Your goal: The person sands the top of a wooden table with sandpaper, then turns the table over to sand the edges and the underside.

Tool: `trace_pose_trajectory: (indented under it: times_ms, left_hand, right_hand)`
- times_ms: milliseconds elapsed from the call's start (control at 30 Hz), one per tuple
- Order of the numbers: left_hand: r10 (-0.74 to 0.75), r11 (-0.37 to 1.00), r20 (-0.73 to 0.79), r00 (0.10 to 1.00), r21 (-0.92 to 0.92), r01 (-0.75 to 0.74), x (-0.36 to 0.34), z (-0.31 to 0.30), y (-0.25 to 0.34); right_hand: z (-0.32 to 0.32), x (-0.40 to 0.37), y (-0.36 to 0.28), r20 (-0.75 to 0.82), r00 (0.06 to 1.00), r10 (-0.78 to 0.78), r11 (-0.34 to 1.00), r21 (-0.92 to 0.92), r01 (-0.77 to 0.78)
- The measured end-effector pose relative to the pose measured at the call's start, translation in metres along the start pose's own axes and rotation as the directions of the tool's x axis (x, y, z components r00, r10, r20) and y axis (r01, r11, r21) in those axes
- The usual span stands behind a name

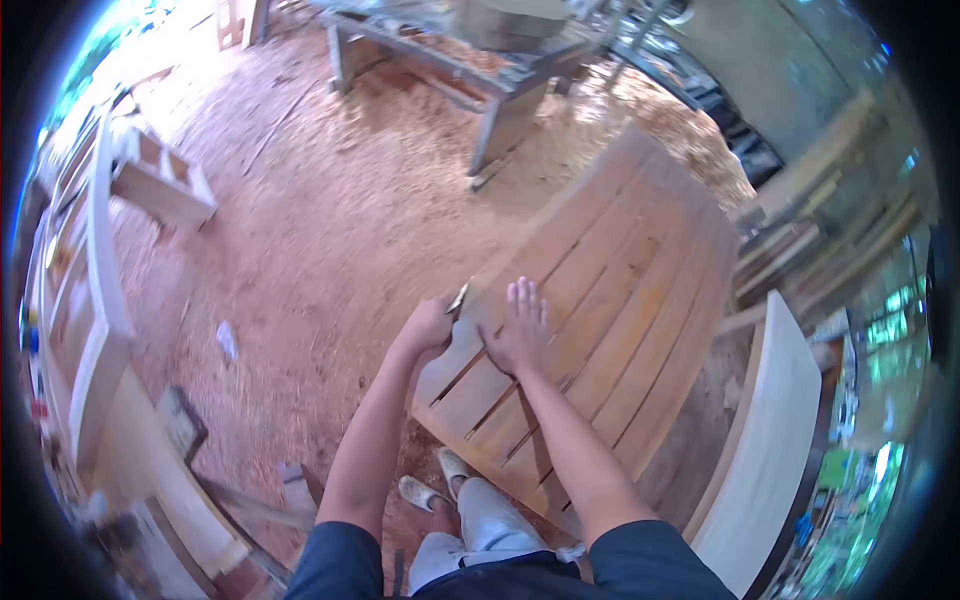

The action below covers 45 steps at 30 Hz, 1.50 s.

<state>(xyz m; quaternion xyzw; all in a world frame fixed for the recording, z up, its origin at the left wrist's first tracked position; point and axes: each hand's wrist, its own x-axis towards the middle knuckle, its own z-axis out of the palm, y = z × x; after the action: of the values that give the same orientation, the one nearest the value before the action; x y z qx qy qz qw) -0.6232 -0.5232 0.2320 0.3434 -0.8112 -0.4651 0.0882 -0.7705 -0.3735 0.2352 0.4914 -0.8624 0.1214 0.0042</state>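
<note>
A wooden slatted panel (640, 270), like a tabletop, stretches away in front of me, with long narrow gaps between its boards. My left hand (432, 325) is closed at the panel's left edge. From its fingers sticks a small yellowish piece (459, 298), possibly folded sandpaper; its kind is not clear. My right hand (518, 332) lies flat on the boards near that same edge, fingers stretched out and holding nothing.
A workbench (490, 120) stands beyond the panel on the dusty floor (290, 270). Wooden furniture frames (105, 260) line the left. On the right are a pale wooden board (765, 430) and stacked planks (800, 250). Wood offcuts (180, 425) lie at lower left.
</note>
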Motion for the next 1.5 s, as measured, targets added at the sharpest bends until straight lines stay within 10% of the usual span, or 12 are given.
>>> trace_pose_trajectory:
  times_ms: [367,500,567,600,767,933,1000,1167,1500]
  left_hand:
    - [-0.117,0.992,0.119,0.986,-0.036,0.122,-0.135,-0.051,-0.050]
    - [0.068,0.995,0.122,0.990,-0.082,-0.058,-0.020,-0.013,-0.013]
    - [-0.225,0.957,0.320,0.920,-0.104,0.270,0.070,0.005,0.050]
    - [-0.037,0.999,0.216,0.976,-0.008,0.040,0.119,0.032,0.043]
    - [0.198,0.959,0.177,0.964,-0.239,-0.153,0.213,0.077,0.066]
    - [0.213,0.951,0.343,0.915,-0.286,-0.115,0.097,0.033,0.010]
    - [0.431,0.876,0.322,0.843,-0.374,-0.305,0.021,0.007,-0.041]
    - [0.282,0.908,0.485,0.828,-0.413,-0.068,-0.050,-0.034,-0.061]
    - [0.424,0.867,0.245,0.872,-0.388,-0.312,0.290,0.095,0.099]
  right_hand:
    - [-0.004,0.021,-0.004,-0.004,0.978,0.207,0.978,0.020,-0.207]
    - [-0.005,0.026,-0.006,0.015,0.974,0.225,0.974,0.023,-0.225]
    - [-0.006,0.028,-0.007,0.028,0.967,0.253,0.966,0.041,-0.254]
    - [-0.005,0.029,-0.006,0.031,0.965,0.262,0.964,0.044,-0.263]
    - [-0.001,0.050,-0.003,0.026,0.948,0.319,0.947,-0.045,-0.317]
    - [0.009,0.123,0.054,-0.133,0.934,0.332,0.938,-0.056,-0.341]
    - [0.012,0.162,0.076,-0.180,0.888,0.424,0.891,-0.097,-0.444]
    - [0.014,0.198,0.094,-0.220,0.795,0.565,0.804,-0.073,-0.591]
    - [0.026,0.189,0.098,-0.409,0.534,0.740,0.577,-0.023,-0.817]
